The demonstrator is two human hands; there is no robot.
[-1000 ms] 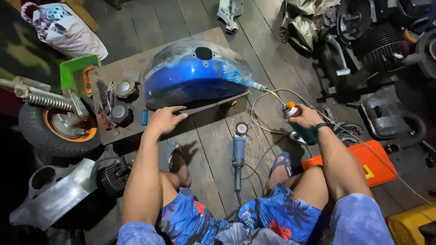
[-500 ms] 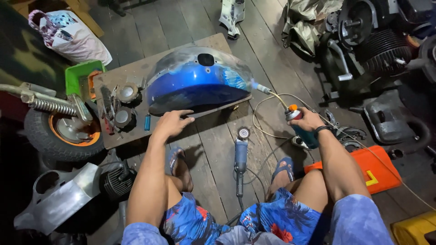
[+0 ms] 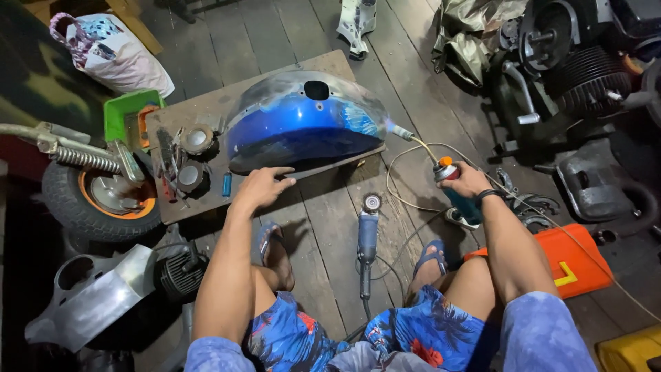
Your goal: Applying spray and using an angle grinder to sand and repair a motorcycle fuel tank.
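I am sitting on a wooden floor [image 3: 323, 227], looking down past my flowered shorts and sandalled feet. Between my feet lies an angle grinder [image 3: 368, 238], its disc end pointing away from me, set down within easy reach of either hand.

My right hand [image 3: 469, 182] is wrapped around a spray can [image 3: 458, 193], fingers pressed closed about its body, the orange cap just above my grip and tilted toward the work. Beside my right forearm sits an orange case [image 3: 568, 258]. A pale cable [image 3: 413, 169] loops over the floor just left of the can.

My left hand [image 3: 265, 186] reaches forward with fingers spread and relaxed, holding nothing; the fingertips lie at the near edge of a blue fender [image 3: 303, 127], seemingly to steady it.

The fender rests hollow side down on a flat wooden board [image 3: 206, 110], just beyond my left fingers and well left of the can, raised off the floor so its curved top faces me. Part of its paint is worn to bare grey metal.

Left of my left hand, on the same board, lie two round metal parts [image 3: 193, 155]. Beyond the board's far left corner sit a green tray [image 3: 124, 114], a small wheel [image 3: 96, 196] and a cloth bag [image 3: 110, 52]. Far beyond my right hand stand engine parts [image 3: 571, 62].
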